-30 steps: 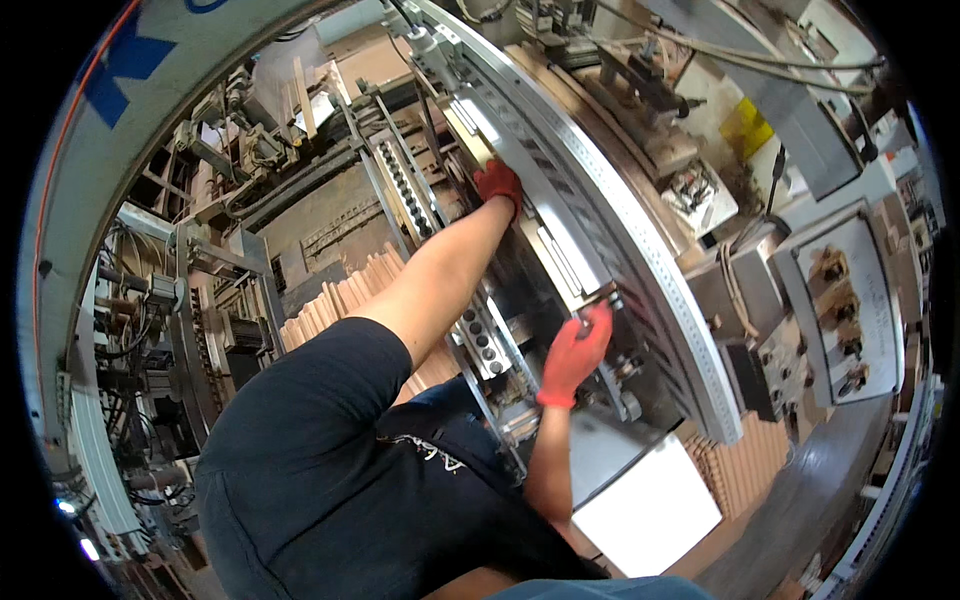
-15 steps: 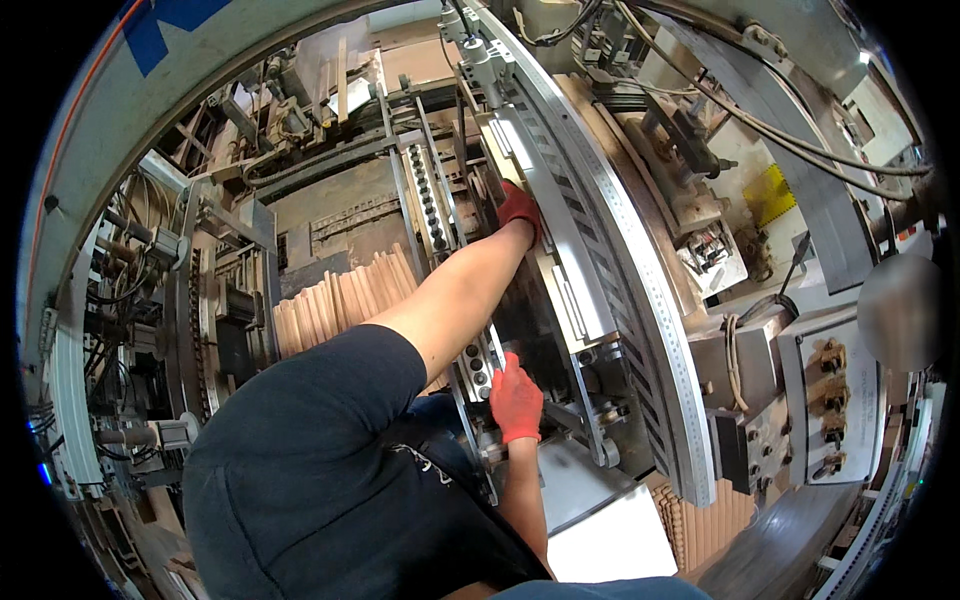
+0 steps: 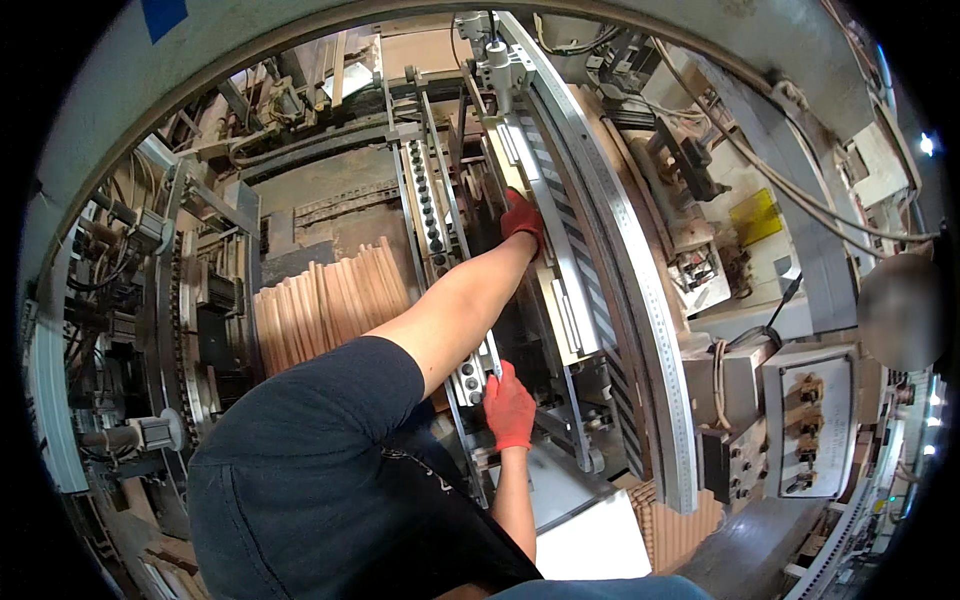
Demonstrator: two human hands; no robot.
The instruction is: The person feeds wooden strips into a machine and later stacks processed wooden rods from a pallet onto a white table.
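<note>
Fingers close among metal edges, one forearm stretched across a rail

The left grip (image 3: 522,222), in a red glove, rests on the pale bar (image 3: 567,318), which runs past it both away from and toward the body. Its fingers are curled, but whether they clamp the bar cannot be told. The right grip (image 3: 510,405) is at the near end of the knobbed rail (image 3: 428,215), fingers bent; whether they meet or hold anything is hidden.

The likeliest harm is a pinch: if the bar shifted toward the ruled beam (image 3: 640,260) right of the left grip, fingertips could be caught. The left forearm (image 3: 465,305) lies bare across the knobbed rail, so movement there could scrape it. Loose glove cloth might snag on an edge beside the right grip. With the body leaning, a slip could knock the wood strips (image 3: 335,300), left of both grips.
</note>
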